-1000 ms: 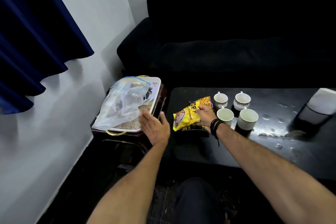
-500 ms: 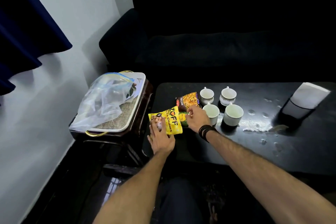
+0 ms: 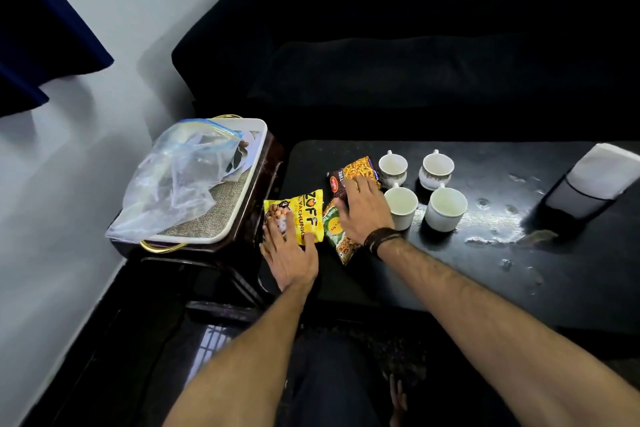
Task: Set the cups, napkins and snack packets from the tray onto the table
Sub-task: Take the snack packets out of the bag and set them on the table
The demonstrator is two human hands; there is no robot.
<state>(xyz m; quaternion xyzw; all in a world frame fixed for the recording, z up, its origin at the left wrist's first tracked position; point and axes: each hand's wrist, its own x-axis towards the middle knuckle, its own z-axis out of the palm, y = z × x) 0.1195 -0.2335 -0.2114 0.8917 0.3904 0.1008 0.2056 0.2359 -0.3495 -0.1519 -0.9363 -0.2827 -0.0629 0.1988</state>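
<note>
Presently, an inventory of the table corner at the snack-packet stage.

Step in hand: laying out snack packets on the black table (image 3: 450, 274); judged nearly the last of the setting-out.

Left hand (image 3: 292, 255): flat, fingers spread apart, pressing on the near end of the yellow packet (image 3: 304, 215); nothing pinched.

Right hand (image 3: 363, 210): palm down, fingers loosely splayed, resting across the green packet (image 3: 337, 236) and the near end of the dark-red packet (image 3: 349, 173); no closed grip shows.

Snack packets: three, all lying flat on the table's left end, side by side, the green one tucked under the right hand.

Cups: four white cups (image 3: 445, 208) upright in a two-by-two group, just right of the packets, already on the table.

Napkins: a white stack in a dark holder (image 3: 595, 180) at the far right edge, partly cut off.

Tray (image 3: 242, 211): on a side stand left of the table, holding a clear zip bag (image 3: 176, 184) over a woven liner.

Next move, as judged: lift both hands clear, then check the tray for leftovers.

Hard to make out: the bag's contents; something pale lies at its far end, possibly paper. The sofa (image 3: 415, 62) behind is too dark to read.
</note>
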